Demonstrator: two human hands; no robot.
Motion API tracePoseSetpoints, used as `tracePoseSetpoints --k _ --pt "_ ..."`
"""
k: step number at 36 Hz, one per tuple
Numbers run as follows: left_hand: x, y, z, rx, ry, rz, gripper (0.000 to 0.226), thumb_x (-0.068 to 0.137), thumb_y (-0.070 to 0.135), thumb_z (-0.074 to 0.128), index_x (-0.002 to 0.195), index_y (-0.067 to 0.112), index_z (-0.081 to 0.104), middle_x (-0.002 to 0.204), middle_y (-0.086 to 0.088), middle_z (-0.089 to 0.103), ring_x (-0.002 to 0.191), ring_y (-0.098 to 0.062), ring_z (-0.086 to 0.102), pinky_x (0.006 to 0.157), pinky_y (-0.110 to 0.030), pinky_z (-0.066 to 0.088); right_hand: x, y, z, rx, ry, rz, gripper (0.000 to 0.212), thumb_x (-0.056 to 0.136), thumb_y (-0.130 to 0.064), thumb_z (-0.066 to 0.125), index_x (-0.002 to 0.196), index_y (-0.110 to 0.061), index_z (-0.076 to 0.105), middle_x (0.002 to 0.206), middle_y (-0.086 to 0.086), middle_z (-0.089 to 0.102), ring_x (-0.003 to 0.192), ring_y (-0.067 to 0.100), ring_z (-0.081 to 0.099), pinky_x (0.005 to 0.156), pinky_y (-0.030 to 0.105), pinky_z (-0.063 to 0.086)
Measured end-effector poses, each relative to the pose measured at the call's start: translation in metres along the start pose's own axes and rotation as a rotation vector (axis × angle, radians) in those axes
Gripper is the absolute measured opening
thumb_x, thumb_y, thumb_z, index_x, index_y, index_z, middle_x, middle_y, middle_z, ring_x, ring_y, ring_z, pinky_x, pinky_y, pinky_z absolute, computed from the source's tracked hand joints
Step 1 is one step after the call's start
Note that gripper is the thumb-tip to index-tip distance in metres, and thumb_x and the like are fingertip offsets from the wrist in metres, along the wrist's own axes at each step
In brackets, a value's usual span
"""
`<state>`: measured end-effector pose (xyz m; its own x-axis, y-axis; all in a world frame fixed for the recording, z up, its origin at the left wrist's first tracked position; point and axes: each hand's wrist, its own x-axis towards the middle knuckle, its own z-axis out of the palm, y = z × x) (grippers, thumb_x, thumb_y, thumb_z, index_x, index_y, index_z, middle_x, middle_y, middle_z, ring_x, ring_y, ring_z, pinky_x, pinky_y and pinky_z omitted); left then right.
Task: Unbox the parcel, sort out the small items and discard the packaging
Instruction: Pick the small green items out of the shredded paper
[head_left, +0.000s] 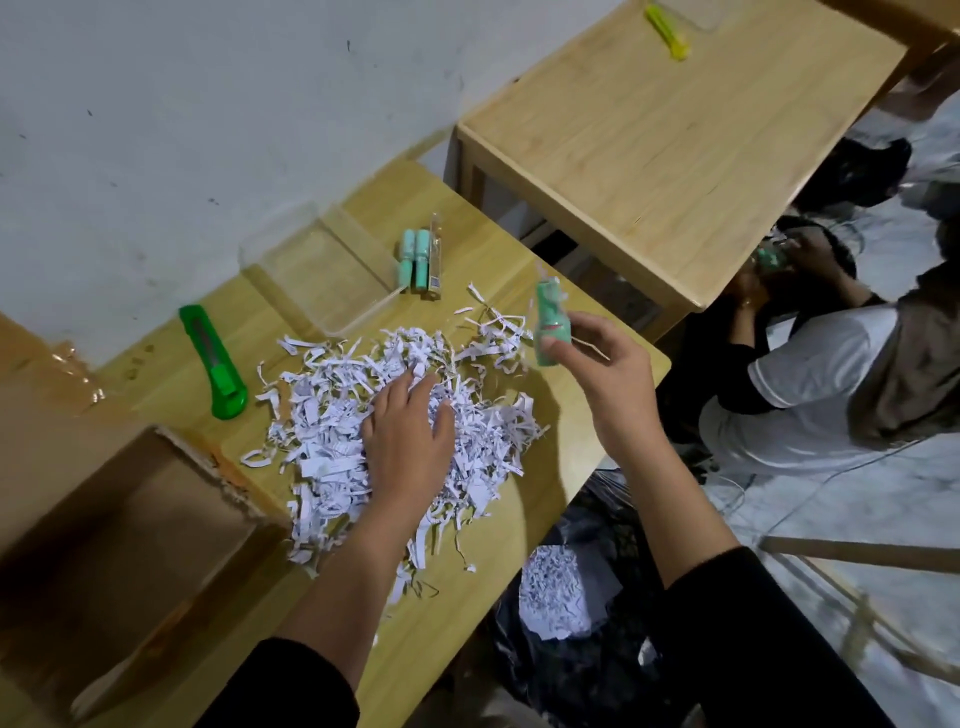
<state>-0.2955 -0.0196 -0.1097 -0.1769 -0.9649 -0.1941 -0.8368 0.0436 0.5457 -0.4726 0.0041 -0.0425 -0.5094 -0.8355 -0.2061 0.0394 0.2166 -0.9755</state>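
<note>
While the left hand (410, 431) lies flat with fingers spread on the heap of shredded paper (327, 410) at centre frame, the right hand (602, 364) is up at centre right. Its thumb and fingertips pinch a small green item (549, 327) in clear wrap, lifted off the surface. That surface is a pale wooden table (467, 623), running up to a scuffed white wall (156, 130) in the upper left. An open cardboard box (130, 519) sits lower left, just beside the heap. A green utility knife (213, 364) lies left of the shreds. A clear plastic tray (322, 270) sits above them, with more green items (418, 260) lined up just beside its right edge (three, it looks like). Lower right, below the table edge, a black bag (571, 686) holds more shreds. A second wooden table (649, 156) in the upper right carries a yellow knife (667, 31). Another person (810, 374) in a white top is at the right edge.
</note>
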Motion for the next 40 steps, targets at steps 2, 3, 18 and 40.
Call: tracePoseSetpoints --k 2,3,18,40 --pt "0.000 0.000 0.000 0.003 0.002 0.002 0.043 0.096 0.034 0.041 0.138 0.023 0.042 0.149 0.000 0.033 0.139 -0.018 0.022 0.111 -0.042 0.019 0.004 0.001 -0.001 0.131 0.011 0.059 0.026 0.070 -0.016 0.076 0.094 -0.019 0.066 0.094 -0.002 0.067 0.089 0.013 0.066 0.075 0.024 0.051" --pt "0.001 0.000 -0.001 0.002 0.002 0.001 0.043 0.096 0.034 0.041 0.138 0.023 0.042 0.149 0.000 0.034 0.139 -0.019 0.023 0.110 -0.042 0.019 0.006 0.001 -0.002 0.190 0.018 0.081 0.022 0.069 -0.016 0.074 0.089 -0.021 0.065 0.093 -0.001 0.066 0.089 0.015 0.065 0.079 0.029 0.051" --pt "0.005 0.009 -0.010 -0.093 0.134 0.073 0.038 0.092 0.041 0.048 0.128 0.031 0.048 0.138 0.006 0.045 0.132 -0.011 0.032 0.106 -0.042 0.017 0.007 0.011 0.005 -0.092 -0.181 0.011 0.033 0.072 -0.004 0.074 0.100 -0.014 0.062 0.094 -0.001 0.066 0.083 0.011 0.064 0.071 0.022 0.056" --pt "0.007 0.015 -0.024 -0.663 -0.056 0.166 0.052 0.079 0.018 0.072 0.128 0.023 0.054 0.109 0.015 0.061 0.100 0.005 0.058 0.085 -0.013 0.048 0.004 0.015 0.034 0.077 -0.284 0.192 0.029 0.070 -0.007 0.077 0.095 -0.010 0.063 0.093 0.012 0.069 0.080 0.023 0.066 0.069 0.034 0.055"
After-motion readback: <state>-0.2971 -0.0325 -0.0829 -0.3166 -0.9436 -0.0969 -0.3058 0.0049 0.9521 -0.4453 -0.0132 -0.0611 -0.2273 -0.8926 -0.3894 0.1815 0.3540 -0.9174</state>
